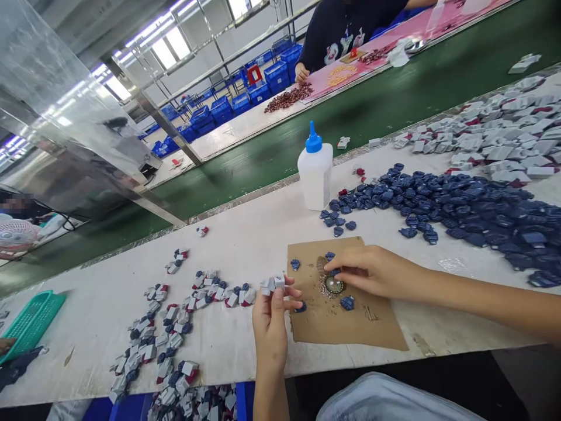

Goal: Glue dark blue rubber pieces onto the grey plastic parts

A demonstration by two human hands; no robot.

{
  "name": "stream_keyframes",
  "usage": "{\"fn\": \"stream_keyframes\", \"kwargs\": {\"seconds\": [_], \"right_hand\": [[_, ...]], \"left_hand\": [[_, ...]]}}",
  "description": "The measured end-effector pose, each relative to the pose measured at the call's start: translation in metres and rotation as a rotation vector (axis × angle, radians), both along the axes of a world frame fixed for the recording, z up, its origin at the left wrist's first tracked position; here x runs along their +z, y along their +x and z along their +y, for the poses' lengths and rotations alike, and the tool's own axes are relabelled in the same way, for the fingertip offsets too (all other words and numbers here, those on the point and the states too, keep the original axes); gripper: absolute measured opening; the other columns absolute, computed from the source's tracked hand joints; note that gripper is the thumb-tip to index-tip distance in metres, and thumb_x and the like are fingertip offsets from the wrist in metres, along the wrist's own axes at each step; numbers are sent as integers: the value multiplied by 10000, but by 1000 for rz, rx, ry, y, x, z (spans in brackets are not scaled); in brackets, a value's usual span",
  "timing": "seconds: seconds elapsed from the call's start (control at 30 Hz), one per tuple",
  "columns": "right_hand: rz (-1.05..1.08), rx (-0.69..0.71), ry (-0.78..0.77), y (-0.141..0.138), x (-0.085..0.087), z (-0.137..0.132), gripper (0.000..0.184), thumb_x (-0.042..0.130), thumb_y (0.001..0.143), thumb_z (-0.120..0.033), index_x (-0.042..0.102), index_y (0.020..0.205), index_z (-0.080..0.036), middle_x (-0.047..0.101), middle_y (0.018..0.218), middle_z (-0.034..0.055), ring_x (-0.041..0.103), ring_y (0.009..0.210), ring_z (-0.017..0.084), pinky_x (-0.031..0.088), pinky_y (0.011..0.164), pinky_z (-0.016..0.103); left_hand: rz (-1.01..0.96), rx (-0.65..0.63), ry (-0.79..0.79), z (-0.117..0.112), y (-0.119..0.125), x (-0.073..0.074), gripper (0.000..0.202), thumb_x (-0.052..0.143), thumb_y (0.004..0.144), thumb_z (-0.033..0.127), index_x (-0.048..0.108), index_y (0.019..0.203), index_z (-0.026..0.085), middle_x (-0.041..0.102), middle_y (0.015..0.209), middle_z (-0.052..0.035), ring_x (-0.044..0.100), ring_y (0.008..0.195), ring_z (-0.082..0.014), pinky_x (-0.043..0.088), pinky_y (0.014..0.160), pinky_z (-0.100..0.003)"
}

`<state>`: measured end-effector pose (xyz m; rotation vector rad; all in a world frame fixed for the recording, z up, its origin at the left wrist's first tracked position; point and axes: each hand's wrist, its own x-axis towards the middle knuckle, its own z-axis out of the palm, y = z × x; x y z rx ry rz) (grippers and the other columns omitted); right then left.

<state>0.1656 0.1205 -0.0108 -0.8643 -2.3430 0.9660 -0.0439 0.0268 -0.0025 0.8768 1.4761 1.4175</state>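
My left hand (269, 324) is closed, pinching a small grey plastic part (272, 283) just left of a brown cardboard sheet (346, 318). My right hand (372, 272) rests on the cardboard with its fingertips pinched on a small dark blue part (334, 272) at a puddle of glue (333, 285). Three more small blue parts (347, 302) lie loose on the cardboard. A white glue bottle with a blue cap (314, 172) stands upright beyond the cardboard.
A big heap of dark blue parts (460, 210) lies at right, with grey parts (504, 140) behind it. Assembled grey-blue-red pieces (175, 327) are scattered at left. A green basket (30, 321) sits far left. Beyond the green conveyor belt (307, 134), another person (342, 29) works at a pink mat.
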Motion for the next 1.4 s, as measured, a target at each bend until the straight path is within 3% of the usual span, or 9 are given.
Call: {"fn": "stream_keyframes", "kwargs": {"seconds": [0.17,0.37,0.5,0.67,0.77,1.0,1.2,1.4], "right_hand": [[5,42,29,-4,-14,-13,274,419,920,-259,664,1017,-184,659,933,80,630,844,175,488,731,295],[-22,58,147,-6,-26,-15,339,361,955,-285,681,989,-179,638,898,99,606,801,180,473,670,299],[46,46,-3,-8,-13,-15,290,447,918,-337,691,930,-179,629,775,66,600,693,157,476,607,277],[347,-272,-416,-22,26,-24,314,647,762,-490,665,860,-193,668,770,46,634,675,161,530,582,264],[392,-204,-521,-28,43,-32,271,677,736,-453,648,818,-197,665,719,26,643,645,154,542,572,254],[391,-104,-569,-25,47,-38,184,653,768,-377,635,793,-196,658,730,22,644,637,142,555,587,246],[322,-53,-491,-21,48,-37,159,661,757,-349,626,756,-194,644,708,11,625,627,134,522,562,225],[220,22,-443,-15,48,-39,183,616,804,-360,573,717,-205,627,638,-16,585,558,125,467,489,221]], "left_hand": [[-74,34,-29,-5,3,-7,307,747,684,432,710,782,143,720,719,-43,621,567,-94,532,557,-208],[-116,19,-67,-10,5,-10,283,775,646,415,723,721,147,726,660,-41,630,519,-108,528,549,-220],[-126,4,-70,-15,12,-4,268,776,642,414,727,699,157,725,647,-35,640,521,-117,523,552,-219],[-152,-6,-55,-21,29,8,269,776,635,422,732,696,163,713,633,-27,628,512,-122,521,538,-228],[-147,-45,-29,-23,35,12,234,768,651,401,731,691,173,701,633,-15,621,514,-116,513,527,-220],[-53,-116,-4,-24,34,14,222,716,709,384,694,673,166,656,621,-15,600,541,-126,485,512,-227],[48,-172,16,-25,32,13,293,633,784,447,603,673,178,534,578,14,487,513,-93,421,479,-201],[-60,-405,-43,-27,22,6,300,560,837,471,598,786,178,485,590,26,444,484,-76,401,422,-172]]}}
